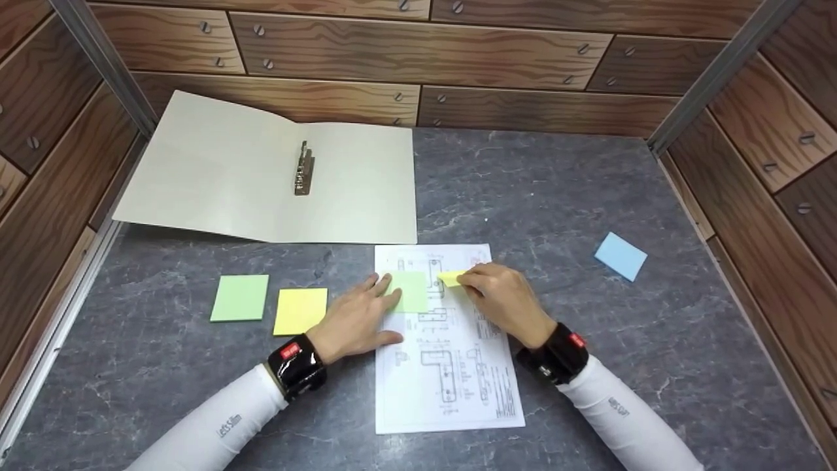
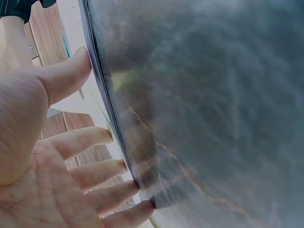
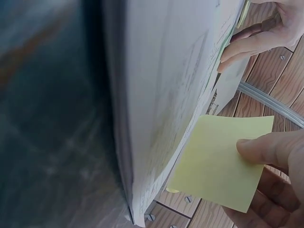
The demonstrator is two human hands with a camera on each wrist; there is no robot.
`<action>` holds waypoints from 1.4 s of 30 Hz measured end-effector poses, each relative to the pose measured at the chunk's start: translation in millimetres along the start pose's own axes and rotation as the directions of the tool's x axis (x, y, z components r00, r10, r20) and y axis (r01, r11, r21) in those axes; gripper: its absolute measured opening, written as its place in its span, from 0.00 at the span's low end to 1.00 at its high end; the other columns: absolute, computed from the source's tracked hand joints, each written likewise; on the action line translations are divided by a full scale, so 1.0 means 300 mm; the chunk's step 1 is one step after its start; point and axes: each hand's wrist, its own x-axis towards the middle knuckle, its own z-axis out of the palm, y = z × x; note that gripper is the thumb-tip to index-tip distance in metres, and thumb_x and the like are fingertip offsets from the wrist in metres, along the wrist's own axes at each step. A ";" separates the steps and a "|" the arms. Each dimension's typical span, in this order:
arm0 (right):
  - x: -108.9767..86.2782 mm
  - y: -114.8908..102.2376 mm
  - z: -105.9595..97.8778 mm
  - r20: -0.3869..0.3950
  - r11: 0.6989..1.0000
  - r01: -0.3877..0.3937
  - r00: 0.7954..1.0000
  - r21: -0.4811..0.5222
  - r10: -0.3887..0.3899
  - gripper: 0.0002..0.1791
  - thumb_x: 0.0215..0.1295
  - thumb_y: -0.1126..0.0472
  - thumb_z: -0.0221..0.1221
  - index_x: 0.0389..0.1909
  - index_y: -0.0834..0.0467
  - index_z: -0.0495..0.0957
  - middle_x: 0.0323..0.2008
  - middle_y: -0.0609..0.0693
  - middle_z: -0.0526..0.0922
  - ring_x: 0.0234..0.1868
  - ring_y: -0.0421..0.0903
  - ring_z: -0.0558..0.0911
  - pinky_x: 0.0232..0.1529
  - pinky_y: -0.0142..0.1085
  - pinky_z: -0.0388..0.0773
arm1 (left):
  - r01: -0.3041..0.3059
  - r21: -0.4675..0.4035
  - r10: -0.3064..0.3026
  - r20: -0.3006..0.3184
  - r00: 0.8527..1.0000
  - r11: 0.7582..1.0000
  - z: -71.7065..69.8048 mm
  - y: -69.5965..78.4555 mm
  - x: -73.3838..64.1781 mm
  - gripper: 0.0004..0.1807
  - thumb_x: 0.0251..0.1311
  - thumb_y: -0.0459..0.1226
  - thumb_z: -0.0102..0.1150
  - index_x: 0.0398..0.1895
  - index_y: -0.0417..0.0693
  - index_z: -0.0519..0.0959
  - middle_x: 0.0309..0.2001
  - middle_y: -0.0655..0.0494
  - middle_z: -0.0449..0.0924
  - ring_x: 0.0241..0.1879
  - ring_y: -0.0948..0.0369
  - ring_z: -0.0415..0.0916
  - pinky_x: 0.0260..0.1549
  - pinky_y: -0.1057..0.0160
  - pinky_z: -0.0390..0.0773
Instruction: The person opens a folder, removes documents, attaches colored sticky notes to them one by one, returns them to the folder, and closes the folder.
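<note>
A printed technical drawing (image 1: 405, 405) lies on the table, with a green sticky note (image 1: 412, 293) on its upper part. My left hand (image 1: 353, 320) rests at the left of that note, fingers extended and touching it and the sheet. In the left wrist view, the left hand's fingers (image 2: 85, 173) are spread at the edge of the paper. Between thumb and fingers, my right hand (image 1: 509, 302) pinches a yellow sticky note (image 3: 221, 159) by one side. This note slants up from the drawing, just right of the green one.
Left of the sheet sit a yellow pad (image 1: 297, 311) and a green pad (image 1: 240, 297) of sticky notes. A blue pad (image 1: 621, 256) lies far right. Behind the sheet, an open white folder (image 1: 359, 190) with a metal clip (image 1: 304, 171) reaches the back wall.
</note>
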 end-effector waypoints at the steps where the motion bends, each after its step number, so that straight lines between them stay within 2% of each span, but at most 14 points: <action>1: 0.000 -0.001 0.000 -0.001 1.000 -0.001 1.000 0.000 0.001 0.07 0.59 0.68 0.74 0.38 0.58 0.92 0.34 0.51 0.92 0.35 0.48 0.90 0.39 0.40 0.89 | 0.000 0.001 0.000 0.000 1.000 1.000 0.000 0.000 0.000 0.45 0.60 0.54 0.74 0.75 0.39 0.72 0.79 0.32 0.63 0.79 0.34 0.61 0.77 0.36 0.67; 17: 0.006 0.000 0.004 0.009 1.000 -0.020 1.000 0.005 0.020 0.07 0.58 0.70 0.72 0.37 0.58 0.92 0.33 0.51 0.92 0.34 0.49 0.90 0.39 0.41 0.89 | 0.003 0.005 -0.003 -0.009 1.000 1.000 0.003 0.001 -0.002 0.45 0.61 0.55 0.73 0.75 0.39 0.72 0.79 0.33 0.62 0.79 0.35 0.61 0.77 0.36 0.66; 36: 0.013 -0.001 0.003 0.062 0.999 -0.048 0.997 0.002 0.048 0.08 0.59 0.70 0.71 0.38 0.56 0.93 0.33 0.50 0.92 0.34 0.48 0.89 0.39 0.41 0.89 | -0.001 0.010 0.001 -0.012 1.000 1.000 0.004 0.000 -0.002 0.45 0.61 0.55 0.73 0.74 0.39 0.72 0.79 0.33 0.63 0.79 0.35 0.62 0.76 0.35 0.67; 42: 0.014 -0.003 0.002 0.109 0.999 -0.039 0.993 0.001 0.039 0.08 0.59 0.70 0.72 0.37 0.56 0.93 0.33 0.51 0.93 0.35 0.47 0.90 0.41 0.41 0.89 | 0.005 0.007 -0.005 -0.013 1.000 1.000 0.004 0.000 -0.001 0.45 0.61 0.55 0.73 0.74 0.39 0.72 0.79 0.33 0.64 0.79 0.35 0.62 0.76 0.35 0.68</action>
